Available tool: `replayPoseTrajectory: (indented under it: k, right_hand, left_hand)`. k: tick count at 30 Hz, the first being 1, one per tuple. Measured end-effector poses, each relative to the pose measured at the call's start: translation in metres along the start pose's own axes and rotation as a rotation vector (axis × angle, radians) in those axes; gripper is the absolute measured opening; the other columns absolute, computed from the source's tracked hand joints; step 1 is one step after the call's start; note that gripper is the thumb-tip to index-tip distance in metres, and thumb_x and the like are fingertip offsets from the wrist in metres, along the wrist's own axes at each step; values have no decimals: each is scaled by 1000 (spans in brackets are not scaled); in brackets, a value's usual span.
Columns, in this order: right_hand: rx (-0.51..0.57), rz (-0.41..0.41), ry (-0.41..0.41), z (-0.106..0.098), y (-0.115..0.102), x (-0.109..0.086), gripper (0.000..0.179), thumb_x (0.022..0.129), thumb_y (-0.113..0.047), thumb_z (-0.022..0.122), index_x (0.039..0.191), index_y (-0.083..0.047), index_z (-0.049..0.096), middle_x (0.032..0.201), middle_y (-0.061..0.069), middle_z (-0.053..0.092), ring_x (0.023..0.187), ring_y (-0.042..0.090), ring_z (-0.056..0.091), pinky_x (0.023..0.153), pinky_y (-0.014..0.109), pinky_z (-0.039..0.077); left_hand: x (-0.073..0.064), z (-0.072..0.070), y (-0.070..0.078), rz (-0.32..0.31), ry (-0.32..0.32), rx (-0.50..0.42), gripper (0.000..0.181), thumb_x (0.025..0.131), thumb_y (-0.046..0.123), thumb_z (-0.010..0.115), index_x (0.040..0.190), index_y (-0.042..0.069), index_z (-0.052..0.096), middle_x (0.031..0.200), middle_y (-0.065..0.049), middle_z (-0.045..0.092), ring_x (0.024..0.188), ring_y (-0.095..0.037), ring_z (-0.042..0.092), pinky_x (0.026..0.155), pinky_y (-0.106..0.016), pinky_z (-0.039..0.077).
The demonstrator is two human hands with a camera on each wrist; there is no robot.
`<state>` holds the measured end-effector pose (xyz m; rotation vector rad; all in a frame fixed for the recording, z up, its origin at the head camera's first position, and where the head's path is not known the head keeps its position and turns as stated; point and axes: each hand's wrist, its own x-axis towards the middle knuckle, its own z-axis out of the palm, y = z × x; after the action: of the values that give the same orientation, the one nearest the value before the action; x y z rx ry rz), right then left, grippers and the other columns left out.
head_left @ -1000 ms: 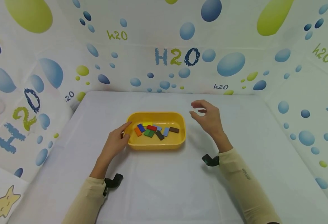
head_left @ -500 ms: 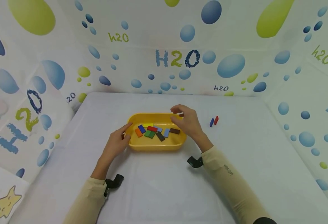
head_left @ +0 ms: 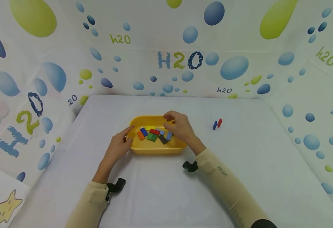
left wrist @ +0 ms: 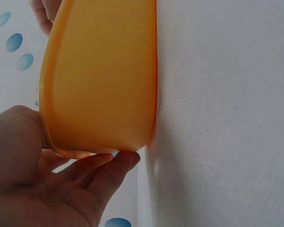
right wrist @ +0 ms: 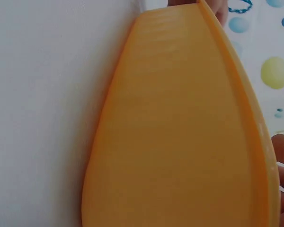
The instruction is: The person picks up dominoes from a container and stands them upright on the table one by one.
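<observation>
A yellow plastic tray rests on the white table, with several small flat coloured blocks inside. Among them lie an orange block, a red block and a black block. My left hand holds the tray's left end, thumb at the rim and fingers against the outer wall, as the left wrist view of the tray shows. Over the tray's right part hovers my right hand, fingers bent and parted, nothing seen between them. In the right wrist view the tray hides most of that hand.
A blue block and a red block stand side by side on edge, right of the tray. Behind the table rises a white cloth printed with blue and green drops.
My right hand has moved left from beside the tray to over it, uncovering the two standing blocks and now covering the brown block. The left hand stays on the tray.
</observation>
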<state>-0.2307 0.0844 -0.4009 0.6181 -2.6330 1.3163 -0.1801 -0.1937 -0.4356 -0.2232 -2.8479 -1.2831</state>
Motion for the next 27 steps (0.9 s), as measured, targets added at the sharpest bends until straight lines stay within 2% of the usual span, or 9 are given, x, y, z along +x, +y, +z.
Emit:
replayPoseTrajectory:
  k: [4, 12, 17, 24, 27]
  right_hand:
    - [-1, 22, -26, 8, -4, 3, 30, 94, -7, 77, 122, 1, 69, 118, 13, 71, 106, 25, 66, 94, 38, 53]
    - [-81, 67, -108, 23, -9, 11, 30, 96, -12, 76, 123, -3, 69, 119, 8, 72, 107, 22, 66, 95, 34, 53]
    - [-80, 86, -151, 30, -11, 14, 29, 97, -14, 75, 124, -4, 69, 120, 8, 71, 109, 25, 65, 95, 34, 53]
    - [-112, 99, -207, 44, -10, 19, 31, 96, -15, 77, 124, -5, 69, 121, 8, 70, 108, 22, 64, 92, 31, 53]
    - [-158, 102, -219, 48, -9, 20, 31, 96, -17, 77, 123, -5, 70, 121, 8, 70, 107, 22, 65, 91, 33, 53]
  left_hand:
    - [0, 0, 1, 7, -1, -1, 57, 99, 6, 51, 155, 7, 49, 133, -25, 59, 66, -23, 47, 58, -33, 43]
    - [0, 0, 1, 4, 2, 7, 56, 99, 6, 52, 155, 7, 49, 136, -26, 58, 67, -23, 47, 60, -34, 43]
    - [-1, -1, 2, 1, 4, 8, 56, 99, 6, 52, 155, 7, 49, 139, -26, 57, 71, -25, 49, 62, -35, 44]
    - [-1, 0, 1, 7, 9, 12, 57, 99, 6, 52, 155, 6, 49, 128, -25, 60, 65, -23, 45, 57, -33, 41]
    - [0, 1, 1, 10, 11, 10, 56, 99, 5, 53, 155, 6, 49, 129, -25, 60, 66, -22, 46, 58, -33, 42]
